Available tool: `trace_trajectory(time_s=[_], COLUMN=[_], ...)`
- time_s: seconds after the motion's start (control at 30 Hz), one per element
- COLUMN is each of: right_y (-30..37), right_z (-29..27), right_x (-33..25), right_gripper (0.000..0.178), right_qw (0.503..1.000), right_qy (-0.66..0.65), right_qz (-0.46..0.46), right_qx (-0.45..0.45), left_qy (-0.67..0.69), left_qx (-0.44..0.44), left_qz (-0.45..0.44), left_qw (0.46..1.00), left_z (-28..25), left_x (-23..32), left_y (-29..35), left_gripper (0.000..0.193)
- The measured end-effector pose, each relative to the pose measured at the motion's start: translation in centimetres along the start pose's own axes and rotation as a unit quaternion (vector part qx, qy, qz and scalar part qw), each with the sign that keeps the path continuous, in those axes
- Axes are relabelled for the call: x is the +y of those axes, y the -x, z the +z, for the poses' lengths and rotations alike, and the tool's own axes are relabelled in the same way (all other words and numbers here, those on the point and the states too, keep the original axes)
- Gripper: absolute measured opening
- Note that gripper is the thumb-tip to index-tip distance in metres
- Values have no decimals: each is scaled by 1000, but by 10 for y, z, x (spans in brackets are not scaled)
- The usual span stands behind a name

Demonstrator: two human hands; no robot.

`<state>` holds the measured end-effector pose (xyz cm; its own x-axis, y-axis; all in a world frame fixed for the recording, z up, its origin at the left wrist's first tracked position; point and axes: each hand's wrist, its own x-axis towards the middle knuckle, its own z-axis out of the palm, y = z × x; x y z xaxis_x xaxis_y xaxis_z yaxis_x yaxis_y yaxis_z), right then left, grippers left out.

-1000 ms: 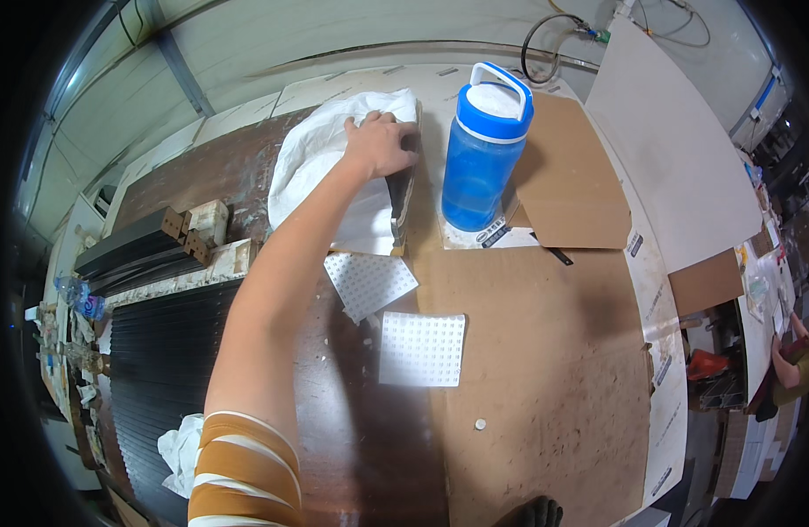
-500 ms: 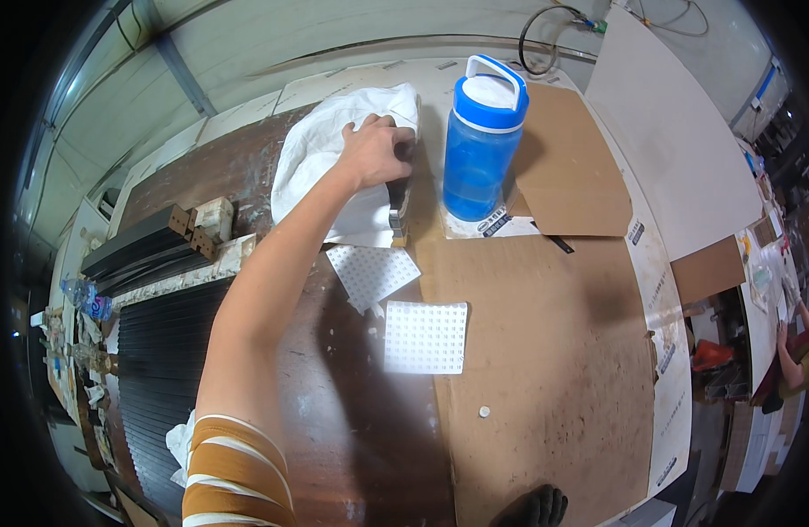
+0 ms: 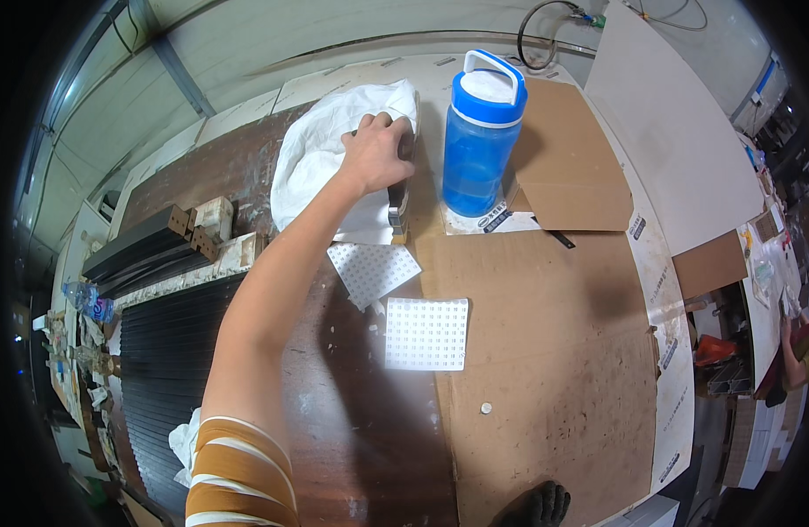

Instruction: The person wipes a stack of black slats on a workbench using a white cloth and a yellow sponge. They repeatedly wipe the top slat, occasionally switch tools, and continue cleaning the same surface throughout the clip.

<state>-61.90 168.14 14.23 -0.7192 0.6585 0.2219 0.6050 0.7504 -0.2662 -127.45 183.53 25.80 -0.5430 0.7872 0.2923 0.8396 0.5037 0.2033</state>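
My left hand [image 3: 378, 156] reaches to the far middle of the bench, its fingers curled over dark bars [image 3: 398, 195] at the right edge of a white cloth [image 3: 310, 151]. The hand hides much of the bars, whose near ends show below it. At the lower edge, my right hand [image 3: 542, 507] looks dark, as if gloved; its fingers are stretched out over the cardboard [image 3: 554, 351], with nothing seen in them. Two white sticker sheets [image 3: 426, 335] [image 3: 375, 273] lie nearer than the cloth.
A blue water bottle [image 3: 482, 140] with a white handle stands right of the cloth, before a folded cardboard piece [image 3: 576, 167]. Black slats [image 3: 172, 369] and stacked black bars [image 3: 139, 246] lie at the left. Far right, another person's arm [image 3: 793, 360] shows at a table.
My left hand has shifted very slightly, its fingers still over the bars. The view has tilted a little; the bottle, sheets and cloth stay in place.
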Motion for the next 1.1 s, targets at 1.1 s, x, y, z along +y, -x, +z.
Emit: trace_trajectory(time_s=[1.1], right_y=[-1], right_z=[-4], right_x=[-4], right_gripper=[60], right_qw=[1000], right_qy=[-5], right_qz=[18], right_qx=[-14], left_qy=[73], left_qx=[18], left_qz=[32], left_qw=[997], left_z=[10], left_x=[-13], left_y=[2], left_gripper=[66])
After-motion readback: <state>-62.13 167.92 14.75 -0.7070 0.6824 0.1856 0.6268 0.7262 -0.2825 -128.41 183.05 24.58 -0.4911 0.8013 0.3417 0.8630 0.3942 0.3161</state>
